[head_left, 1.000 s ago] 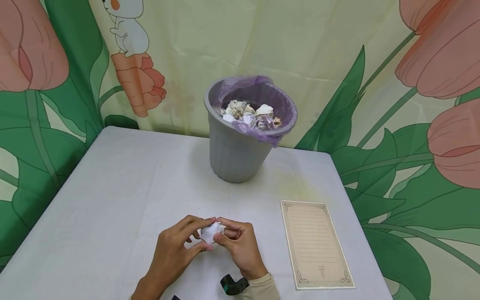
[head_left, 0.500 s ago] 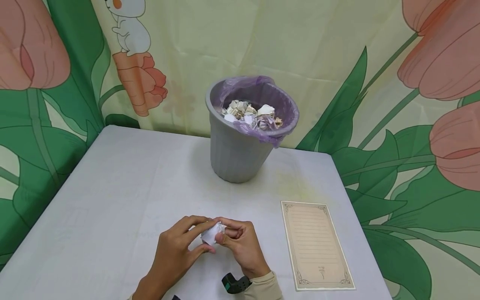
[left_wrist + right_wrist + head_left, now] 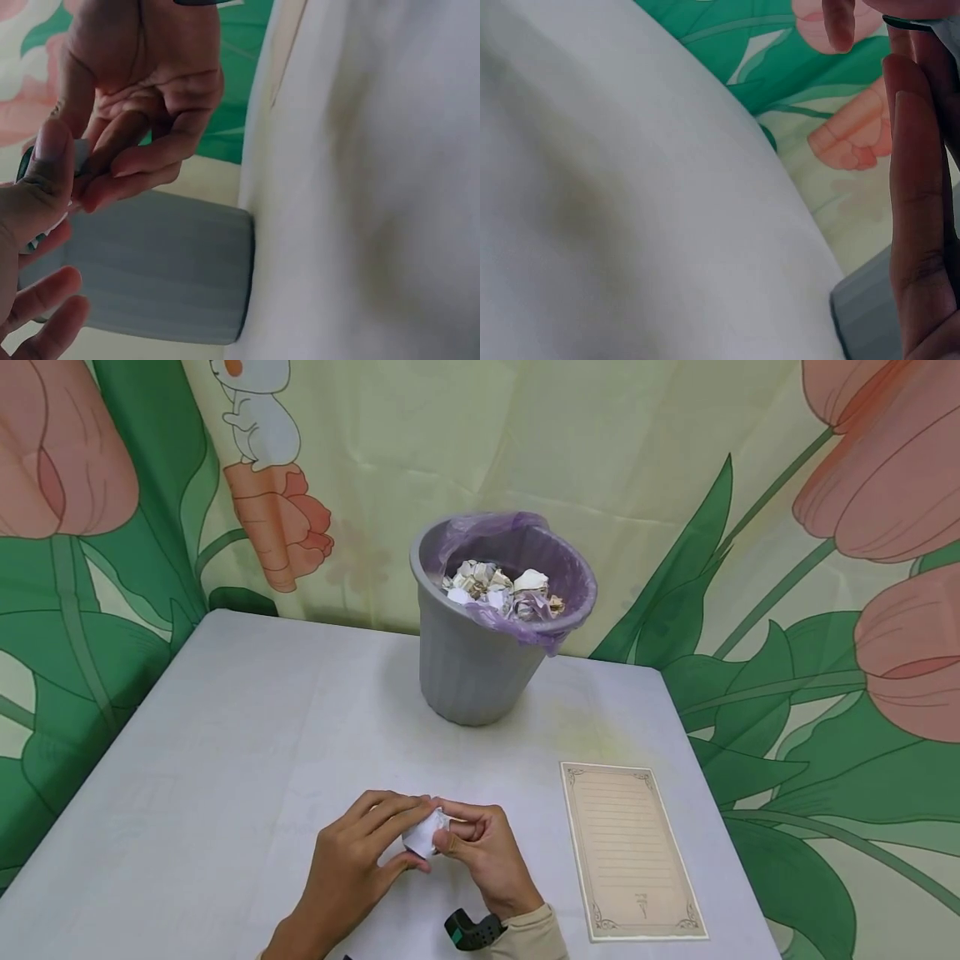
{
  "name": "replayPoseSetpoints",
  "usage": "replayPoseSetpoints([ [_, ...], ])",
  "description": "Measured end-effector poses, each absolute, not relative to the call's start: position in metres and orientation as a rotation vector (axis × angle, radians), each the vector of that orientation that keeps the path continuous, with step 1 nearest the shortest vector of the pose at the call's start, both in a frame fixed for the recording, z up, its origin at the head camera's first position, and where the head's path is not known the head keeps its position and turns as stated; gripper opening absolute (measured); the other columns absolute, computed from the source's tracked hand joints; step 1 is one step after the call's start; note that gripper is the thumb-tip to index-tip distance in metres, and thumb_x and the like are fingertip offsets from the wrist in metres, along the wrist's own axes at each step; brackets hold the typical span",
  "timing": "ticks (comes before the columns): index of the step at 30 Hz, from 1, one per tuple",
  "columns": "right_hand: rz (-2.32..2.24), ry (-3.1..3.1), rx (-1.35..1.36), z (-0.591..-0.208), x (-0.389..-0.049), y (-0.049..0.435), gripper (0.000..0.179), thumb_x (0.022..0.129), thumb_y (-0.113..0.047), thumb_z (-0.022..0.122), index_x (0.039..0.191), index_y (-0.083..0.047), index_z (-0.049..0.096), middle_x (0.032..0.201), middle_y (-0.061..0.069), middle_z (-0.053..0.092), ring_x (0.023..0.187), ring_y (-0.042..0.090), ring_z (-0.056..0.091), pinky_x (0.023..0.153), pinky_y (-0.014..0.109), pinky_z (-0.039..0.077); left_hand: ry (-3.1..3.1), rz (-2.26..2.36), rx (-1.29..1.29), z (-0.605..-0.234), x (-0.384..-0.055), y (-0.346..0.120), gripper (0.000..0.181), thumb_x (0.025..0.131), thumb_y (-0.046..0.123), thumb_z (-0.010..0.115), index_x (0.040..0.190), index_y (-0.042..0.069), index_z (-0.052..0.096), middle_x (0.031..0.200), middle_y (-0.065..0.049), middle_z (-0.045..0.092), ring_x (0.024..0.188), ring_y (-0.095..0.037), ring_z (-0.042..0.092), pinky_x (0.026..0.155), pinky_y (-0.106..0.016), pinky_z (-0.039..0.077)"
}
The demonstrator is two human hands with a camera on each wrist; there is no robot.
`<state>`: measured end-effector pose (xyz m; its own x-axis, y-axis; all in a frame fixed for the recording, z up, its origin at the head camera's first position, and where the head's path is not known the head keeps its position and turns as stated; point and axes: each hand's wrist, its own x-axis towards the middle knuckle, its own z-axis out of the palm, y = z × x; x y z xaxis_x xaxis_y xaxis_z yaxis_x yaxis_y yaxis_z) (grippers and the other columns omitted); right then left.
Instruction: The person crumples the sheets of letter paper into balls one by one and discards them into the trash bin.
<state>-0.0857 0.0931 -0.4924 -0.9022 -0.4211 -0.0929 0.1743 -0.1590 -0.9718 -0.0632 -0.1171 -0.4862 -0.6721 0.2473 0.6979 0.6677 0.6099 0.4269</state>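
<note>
"What's closest to us?"
"A beige sleeve (image 3: 528, 935), with a black band (image 3: 474, 932) around the right wrist, a bit of green on it."

"And the hands?"
"The right hand (image 3: 489, 856) pinches a small white paper wad (image 3: 422, 836), thumb on the near side, fingers behind. The left hand (image 3: 351, 856) has it from the other side, fingers arched over the top and thumb underneath."

"So the wad is between them?"
"Yes, held by both, over the near part of the white table (image 3: 247, 760)."

"What's that off to the right?"
"A lined beige sheet (image 3: 633, 852), flat on the table, with ornate corners and a thin border."

"Farther back?"
"A grey bin (image 3: 476, 672), upright near the table's far edge. A purple liner (image 3: 566, 581) folds over its rim, and crumpled paper (image 3: 491, 589) lies inside."

"And behind that?"
"A pale curtain (image 3: 600, 452), printed with big pink tulips, green leaves, and a white rabbit sitting on a carrot at the left."
</note>
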Motion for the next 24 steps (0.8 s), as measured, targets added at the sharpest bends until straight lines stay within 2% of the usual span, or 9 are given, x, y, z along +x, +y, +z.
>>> replayPoseSetpoints([
  [4,-2.11,1.711,-0.28,-0.493,-0.085,0.093,0.055,0.097,-0.012,0.078,0.142,0.014,0.059,0.112,0.001,0.081,0.109,0.011,0.076,0.088,0.024,0.061,-2.231,-0.939,-0.689,-0.488,-0.061,-0.115,0.059,0.088,0.062,0.067,0.132,0.023,0.076,0.114,0.009,0.077,0.105,-0.013,0.066,0.078,-0.024,0.06],
  [7,-2.104,1.714,-0.276,-0.493,-0.084,0.092,0.056,0.097,-0.012,0.078,0.141,0.016,0.058,0.11,-0.001,0.082,0.109,0.01,0.076,0.088,0.024,0.062,-2.232,-0.937,-0.646,-0.491,-0.059,-0.113,0.057,0.088,0.062,0.066,0.128,0.024,0.078,0.106,0.009,0.076,0.102,-0.013,0.065,0.075,-0.024,0.059],
  [13,-2.089,1.745,-0.278,-0.493,-0.084,0.089,0.058,0.096,-0.012,0.079,0.141,0.016,0.057,0.121,0.019,0.076,0.11,0.011,0.075,0.089,0.024,0.062,-2.201,-0.909,-0.571,-0.496,-0.058,-0.11,0.054,0.09,0.062,0.061,0.122,0.023,0.08,0.097,0.007,0.073,0.098,-0.015,0.062,0.069,-0.023,0.056],
  [14,-2.091,1.748,-0.282,-0.493,-0.084,0.088,0.056,0.097,-0.012,0.079,0.141,0.015,0.058,0.123,0.024,0.074,0.111,0.012,0.075,0.089,0.024,0.062,-2.196,-0.913,-0.566,-0.496,-0.058,-0.109,0.051,0.089,0.059,0.066,0.121,0.022,0.081,0.096,0.007,0.072,0.097,-0.015,0.061,0.068,-0.022,0.055],
  [16,-2.1,1.746,-0.293,-0.493,-0.083,0.087,0.054,0.097,-0.012,0.078,0.141,0.014,0.059,0.127,0.029,0.07,0.112,0.013,0.075,0.09,0.024,0.061,-2.188,-0.925,-0.556,-0.498,-0.058,-0.108,0.049,0.09,0.058,0.066,0.119,0.022,0.081,0.095,0.006,0.071,0.095,-0.014,0.06,0.066,-0.02,0.052],
  [20,-2.122,1.734,-0.332,-0.492,-0.081,0.085,0.05,0.098,-0.013,0.077,0.14,0.01,0.062,0.126,0.027,0.071,0.111,0.013,0.076,0.09,0.024,0.061,-2.161,-0.964,-0.542,-0.5,-0.058,-0.108,0.044,0.09,0.054,0.069,0.117,0.021,0.081,0.094,0.007,0.071,0.09,-0.012,0.058,0.065,-0.018,0.048],
  [21,-2.122,1.736,-0.342,-0.492,-0.081,0.085,0.05,0.098,-0.013,0.077,0.14,0.009,0.063,0.125,0.025,0.073,0.11,0.012,0.076,0.09,0.024,0.061,-2.151,-0.97,-0.54,-0.5,-0.058,-0.107,0.045,0.092,0.055,0.066,0.116,0.021,0.081,0.093,0.007,0.071,0.088,-0.011,0.058,0.065,-0.018,0.047],
  [24,-2.115,1.753,-0.359,-0.492,-0.08,0.084,0.048,0.098,-0.014,0.076,0.14,0.007,0.064,0.122,0.024,0.075,0.106,0.011,0.076,0.088,0.023,0.06,-2.141,-0.984,-0.538,-0.501,-0.058,-0.108,0.044,0.091,0.054,0.067,0.116,0.021,0.081,0.092,0.007,0.071,0.086,-0.01,0.057,0.064,-0.017,0.045],
])
